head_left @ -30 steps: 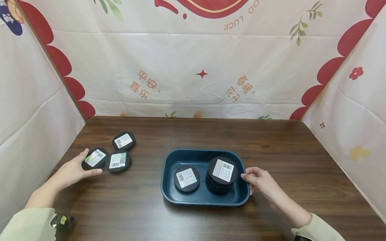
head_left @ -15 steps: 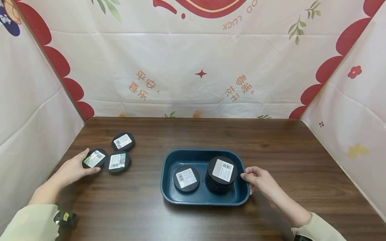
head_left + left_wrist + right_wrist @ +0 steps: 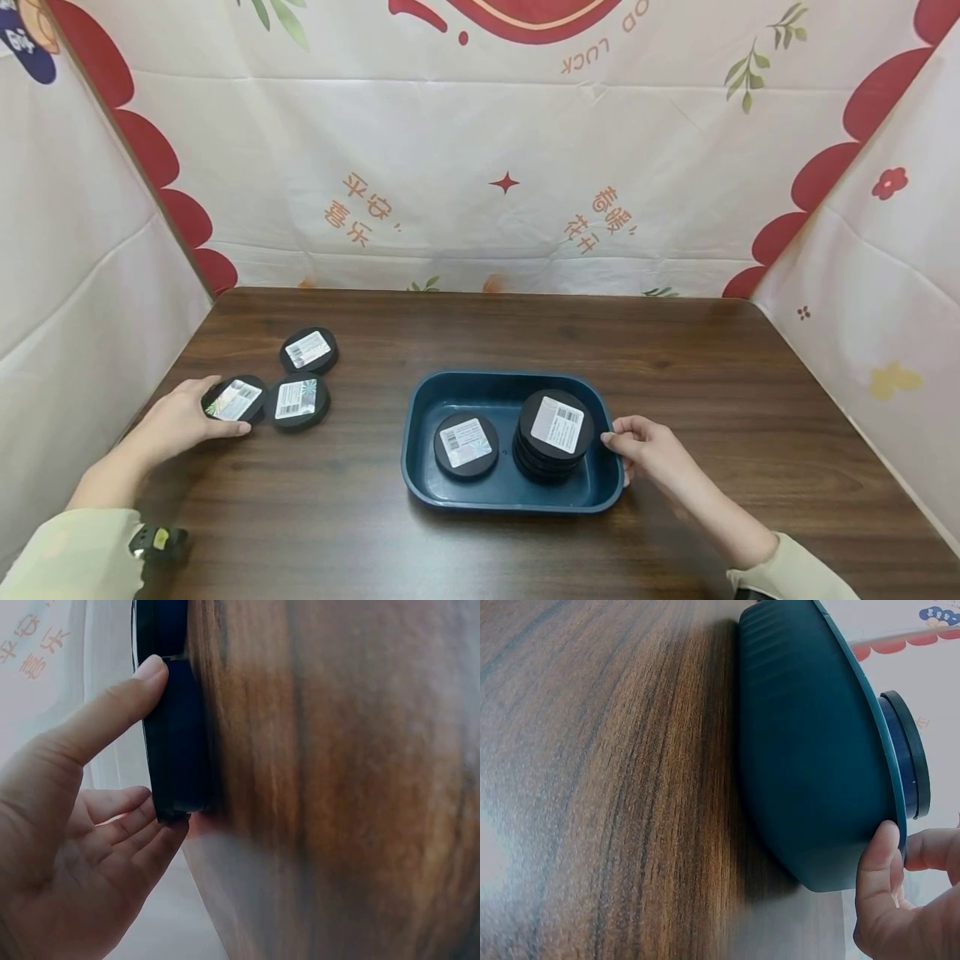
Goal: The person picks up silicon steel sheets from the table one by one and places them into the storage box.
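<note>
My left hand (image 3: 168, 425) grips a flat round black container (image 3: 234, 398) with a white barcode label, at the left of the table. Thumb and fingers lie on opposite sides of its rim, and in the left wrist view its side (image 3: 177, 739) is dark blue. Close beside it lies a second such container (image 3: 298, 402), with a third (image 3: 308, 350) just behind. At centre stands a dark teal tray (image 3: 495, 505); my right hand (image 3: 651, 450) pinches its right rim. Inside the tray are a single container (image 3: 466, 447) and a stack of several (image 3: 557, 423).
A dark wood-grain table (image 3: 315, 517) bears everything. White printed cloth (image 3: 450, 133) with red scalloped edging surrounds its back and sides. The stack's top rises above the tray's rim in the right wrist view.
My left fingers have drawn in slightly round the left container, which has shifted a little toward me. My right hand and the tray have stayed in place.
</note>
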### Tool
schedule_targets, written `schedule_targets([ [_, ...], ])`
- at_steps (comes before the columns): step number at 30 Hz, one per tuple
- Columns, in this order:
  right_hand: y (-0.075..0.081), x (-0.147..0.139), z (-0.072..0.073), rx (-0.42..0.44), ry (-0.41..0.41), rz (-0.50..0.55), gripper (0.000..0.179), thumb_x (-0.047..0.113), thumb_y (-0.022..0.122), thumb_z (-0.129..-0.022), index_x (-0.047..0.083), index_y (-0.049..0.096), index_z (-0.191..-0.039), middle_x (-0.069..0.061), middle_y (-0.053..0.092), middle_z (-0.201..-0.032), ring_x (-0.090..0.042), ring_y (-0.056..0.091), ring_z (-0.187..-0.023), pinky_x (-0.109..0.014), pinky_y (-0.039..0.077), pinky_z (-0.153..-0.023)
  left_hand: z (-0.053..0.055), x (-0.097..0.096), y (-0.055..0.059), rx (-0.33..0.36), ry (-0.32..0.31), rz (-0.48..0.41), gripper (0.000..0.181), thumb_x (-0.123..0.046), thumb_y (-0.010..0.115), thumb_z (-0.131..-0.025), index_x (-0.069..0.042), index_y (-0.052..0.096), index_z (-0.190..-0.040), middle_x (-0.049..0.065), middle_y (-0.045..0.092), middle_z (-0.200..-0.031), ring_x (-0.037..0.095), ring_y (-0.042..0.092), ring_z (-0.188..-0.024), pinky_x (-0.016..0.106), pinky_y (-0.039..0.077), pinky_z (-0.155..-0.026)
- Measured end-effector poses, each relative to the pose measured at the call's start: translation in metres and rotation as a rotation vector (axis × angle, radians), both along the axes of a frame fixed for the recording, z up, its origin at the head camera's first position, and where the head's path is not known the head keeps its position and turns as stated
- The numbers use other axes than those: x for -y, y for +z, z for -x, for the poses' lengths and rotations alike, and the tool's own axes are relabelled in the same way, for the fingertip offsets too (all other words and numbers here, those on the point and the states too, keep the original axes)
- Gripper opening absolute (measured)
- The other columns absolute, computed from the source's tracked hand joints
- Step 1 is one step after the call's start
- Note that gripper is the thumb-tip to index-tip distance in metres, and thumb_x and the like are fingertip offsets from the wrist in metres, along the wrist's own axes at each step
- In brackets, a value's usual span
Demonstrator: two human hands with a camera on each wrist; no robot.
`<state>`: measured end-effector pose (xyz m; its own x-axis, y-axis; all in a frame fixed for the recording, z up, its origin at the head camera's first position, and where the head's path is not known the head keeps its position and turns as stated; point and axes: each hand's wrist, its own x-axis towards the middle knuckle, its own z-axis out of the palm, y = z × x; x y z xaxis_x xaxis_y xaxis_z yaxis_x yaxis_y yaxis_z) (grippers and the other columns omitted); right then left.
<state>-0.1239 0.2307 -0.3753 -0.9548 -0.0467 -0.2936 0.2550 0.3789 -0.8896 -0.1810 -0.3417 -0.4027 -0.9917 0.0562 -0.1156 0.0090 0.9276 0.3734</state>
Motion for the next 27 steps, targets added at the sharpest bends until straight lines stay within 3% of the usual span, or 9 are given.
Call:
schedule_targets([
  [7,0.0,0.0,-0.001,0.006,-0.005,-0.011,0.032,0.017,0.055,-0.092,-0.009,0.044,-0.109,-0.007,0.052,-0.074,-0.017,0.052,-0.062,-0.03,0.05,-0.055,-0.006,-0.003,0.001,0.0,0.029,-0.015,0.105,-0.056,0.077,-0.064,0.019,0.036,-0.125,0.04,0.039,-0.114,0.046,0.045,-0.097,0.059,0.041,-0.079],
  [13,0.0,-0.001,-0.002,-0.001,-0.001,-0.006,0.031,0.016,0.055,-0.092,-0.009,0.045,-0.108,-0.006,0.051,-0.073,-0.016,0.052,-0.061,-0.03,0.05,-0.055,-0.01,-0.003,0.003,-0.032,0.054,-0.047,0.105,-0.058,0.076,-0.065,0.018,0.036,-0.126,0.038,0.039,-0.113,0.044,0.045,-0.095,0.056,0.042,-0.076],
  [19,0.0,-0.002,-0.002,-0.002,0.005,-0.004,0.03,0.016,0.055,-0.092,-0.009,0.045,-0.107,-0.006,0.052,-0.073,-0.016,0.051,-0.062,-0.03,0.05,-0.055,-0.014,-0.012,0.013,-0.117,0.047,-0.072,0.101,-0.055,0.078,-0.065,0.014,0.038,-0.126,0.034,0.039,-0.115,0.041,0.045,-0.095,0.051,0.04,-0.075],
  [27,0.002,-0.003,-0.002,0.001,0.007,-0.01,0.032,0.017,0.055,-0.092,-0.009,0.045,-0.108,-0.007,0.052,-0.074,-0.016,0.052,-0.062,-0.03,0.05,-0.056,-0.017,-0.031,0.026,-0.103,0.055,-0.106,0.105,-0.058,0.077,-0.064,0.013,0.035,-0.129,0.031,0.036,-0.116,0.04,0.044,-0.095,0.049,0.042,-0.075],
])
